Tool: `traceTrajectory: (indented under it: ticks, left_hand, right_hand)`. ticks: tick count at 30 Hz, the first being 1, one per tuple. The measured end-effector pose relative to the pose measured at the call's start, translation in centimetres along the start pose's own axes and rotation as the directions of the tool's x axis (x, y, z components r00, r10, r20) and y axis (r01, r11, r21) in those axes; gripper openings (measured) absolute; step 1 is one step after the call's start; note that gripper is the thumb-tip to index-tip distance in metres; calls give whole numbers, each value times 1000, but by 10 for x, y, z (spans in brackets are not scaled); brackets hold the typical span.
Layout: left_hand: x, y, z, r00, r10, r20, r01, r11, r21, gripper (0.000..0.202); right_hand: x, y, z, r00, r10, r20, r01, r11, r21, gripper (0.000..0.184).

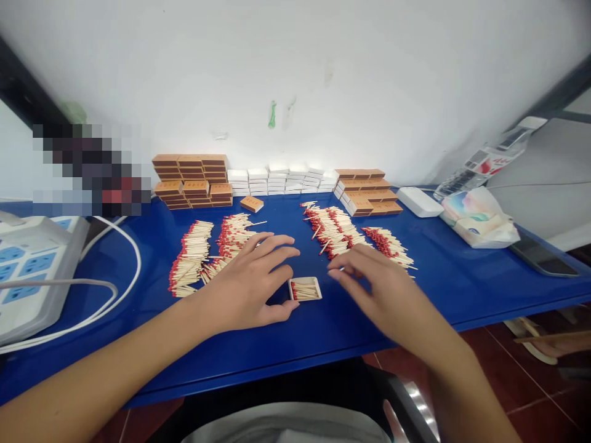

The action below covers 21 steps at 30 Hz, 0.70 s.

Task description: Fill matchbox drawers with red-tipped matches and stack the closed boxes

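Note:
A small white matchbox tray (317, 290) lies on the blue table with red-headed matches (305, 291) in it. My left hand (256, 280) arches beside the tray, fingers spread and the thumb tip close to its near left corner; whether it touches I cannot tell. To the right of the tray, my right hand (369, 280) is closed in a pinch, with a tiny pale bit at the fingertips too small to name. Loose match piles flank the hands: one pile (191, 255) at left, another pile (330, 227) behind the right hand, and a third pile (388, 246) further right.
Stacked brown matchboxes (191, 178), white trays (281, 178) and more matchboxes (369, 194) line the wall; a single matchbox (252, 203) lies before them. A power strip (32, 271) with cables is at left. Right are a white box (419, 202), tissue pack (480, 218) and phone (545, 255).

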<state>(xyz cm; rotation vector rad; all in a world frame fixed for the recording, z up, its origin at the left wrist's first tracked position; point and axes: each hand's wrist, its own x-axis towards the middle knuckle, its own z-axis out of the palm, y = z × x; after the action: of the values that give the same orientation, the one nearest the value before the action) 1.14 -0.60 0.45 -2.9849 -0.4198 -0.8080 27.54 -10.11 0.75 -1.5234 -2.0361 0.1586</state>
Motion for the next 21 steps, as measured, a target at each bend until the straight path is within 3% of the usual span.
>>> traceTrajectory:
  ticks: [2,8,21]
  left_hand:
    - [-1,-1,0,1000,-2,4,2,1000,-6,21]
    - [-1,-2,1,1000,-16,14,17,1000,-23,20]
    - [0,-1,0,1000,-17,13,17,1000,-21,20]
  right_hand:
    - [-4,17,-11,998,56,-40,-57,997,-45,17]
    - [-11,50,-17,994,82,79,-81,997,-16,20]
    - [-7,47,-5,993,82,90,-79,996,-40,19]
